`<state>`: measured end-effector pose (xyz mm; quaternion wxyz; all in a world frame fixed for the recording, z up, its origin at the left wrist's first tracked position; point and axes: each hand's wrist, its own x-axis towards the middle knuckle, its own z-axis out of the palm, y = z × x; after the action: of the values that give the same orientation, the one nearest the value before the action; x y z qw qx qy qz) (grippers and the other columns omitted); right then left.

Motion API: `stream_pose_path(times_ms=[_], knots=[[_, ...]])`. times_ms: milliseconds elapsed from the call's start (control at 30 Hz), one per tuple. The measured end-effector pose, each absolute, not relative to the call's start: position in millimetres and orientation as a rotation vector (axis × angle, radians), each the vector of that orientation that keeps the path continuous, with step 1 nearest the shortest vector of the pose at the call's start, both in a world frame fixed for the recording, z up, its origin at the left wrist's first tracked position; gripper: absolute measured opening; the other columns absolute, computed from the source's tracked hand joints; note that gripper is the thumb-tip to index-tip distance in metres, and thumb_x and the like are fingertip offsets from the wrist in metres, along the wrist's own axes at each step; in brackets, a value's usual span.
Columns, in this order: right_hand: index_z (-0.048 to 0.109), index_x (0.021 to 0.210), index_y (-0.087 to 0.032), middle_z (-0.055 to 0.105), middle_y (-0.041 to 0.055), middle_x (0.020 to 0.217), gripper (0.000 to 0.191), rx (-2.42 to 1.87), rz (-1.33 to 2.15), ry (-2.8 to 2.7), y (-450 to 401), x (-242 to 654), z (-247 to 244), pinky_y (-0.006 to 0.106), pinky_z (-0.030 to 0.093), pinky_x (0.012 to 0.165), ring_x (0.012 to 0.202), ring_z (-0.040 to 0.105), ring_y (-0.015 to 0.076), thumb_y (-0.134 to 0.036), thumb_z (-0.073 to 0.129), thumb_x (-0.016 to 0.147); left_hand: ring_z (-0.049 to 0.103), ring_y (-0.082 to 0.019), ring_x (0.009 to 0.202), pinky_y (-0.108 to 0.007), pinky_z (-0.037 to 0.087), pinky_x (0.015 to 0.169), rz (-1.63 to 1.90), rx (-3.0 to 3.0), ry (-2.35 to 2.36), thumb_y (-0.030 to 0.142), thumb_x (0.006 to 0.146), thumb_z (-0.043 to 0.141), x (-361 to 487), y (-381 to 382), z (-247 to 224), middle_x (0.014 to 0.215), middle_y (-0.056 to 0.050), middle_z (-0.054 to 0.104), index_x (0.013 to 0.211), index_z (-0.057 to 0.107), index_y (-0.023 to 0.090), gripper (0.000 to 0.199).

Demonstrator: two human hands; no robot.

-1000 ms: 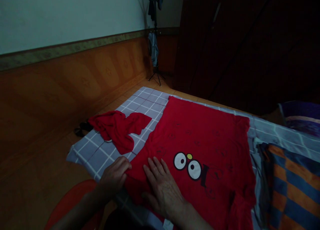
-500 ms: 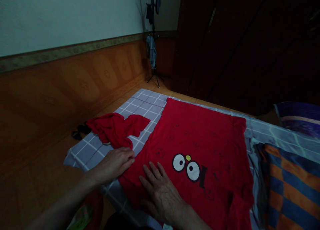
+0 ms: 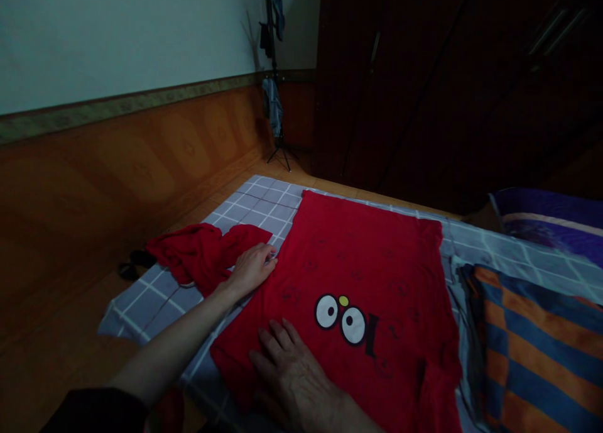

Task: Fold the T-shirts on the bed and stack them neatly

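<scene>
A red T-shirt [image 3: 362, 251] with a printed pair of round cartoon eyes and a yellow dot lies spread out on a grey checked sheet. My left hand [image 3: 254, 268] is at the shirt's left side edge. Its fingers are loosely curved, and a small gap shows between thumb and forefinger. Flat on the lower left of the shirt rests my right hand [image 3: 294, 370], fingers spread. A second, crumpled red garment [image 3: 193, 251] lies just left of my left hand, partly behind it.
The checked sheet [image 3: 155, 304] covers the low surface. A folded orange and blue cloth [image 3: 532, 351] lies at the right, with a purple item [image 3: 551, 219] behind it. Beyond stand a coat stand [image 3: 277, 144] and a dark wardrobe [image 3: 400, 93]. Dark footwear [image 3: 129, 269] is on the floor.
My left hand has left the shirt's lower left corner and moved up and away along its side edge. My right hand stays flat on the shirt. The view has shifted slightly.
</scene>
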<state>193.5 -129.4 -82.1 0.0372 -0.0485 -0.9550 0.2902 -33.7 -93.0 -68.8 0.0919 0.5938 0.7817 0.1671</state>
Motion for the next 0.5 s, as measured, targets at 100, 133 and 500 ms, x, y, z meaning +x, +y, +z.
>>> stream_pose_path(times_ms=[100,133,500], knots=[[0.04,0.139,-0.023,0.032,0.0102,0.149,0.049,-0.127,0.841,-2.923,-130,196,-88,0.047,0.02,0.114,0.14,0.019,0.0285,-0.045,0.037,0.096,0.062,-0.017,0.075,-0.024,0.041,0.067,0.471,1.703,2.353,0.023,0.08,0.054,-43,-69,-79,0.078,-0.003,0.066,0.082,0.063,0.018,0.011],[0.039,0.14,-0.023,0.031,0.0105,0.149,0.049,-0.121,0.812,-2.917,-130,197,-91,0.047,0.021,0.114,0.14,0.018,0.0285,-0.044,0.038,0.096,0.062,-0.017,0.072,-0.024,0.041,0.064,0.469,1.681,2.372,0.021,0.078,0.054,-45,-63,-83,0.074,-0.002,0.066,0.077,0.063,0.018,0.009],[0.049,0.129,-0.021,0.046,0.0126,0.138,0.047,-0.042,0.528,-2.91,-129,186,-107,0.048,0.03,0.108,0.13,0.038,0.0297,-0.05,0.04,0.094,0.047,-0.022,0.124,-0.035,0.036,0.105,0.468,2.054,2.229,0.012,0.079,0.047,-36,-67,-93,0.132,-0.009,0.054,0.124,0.054,0.018,0.046]])
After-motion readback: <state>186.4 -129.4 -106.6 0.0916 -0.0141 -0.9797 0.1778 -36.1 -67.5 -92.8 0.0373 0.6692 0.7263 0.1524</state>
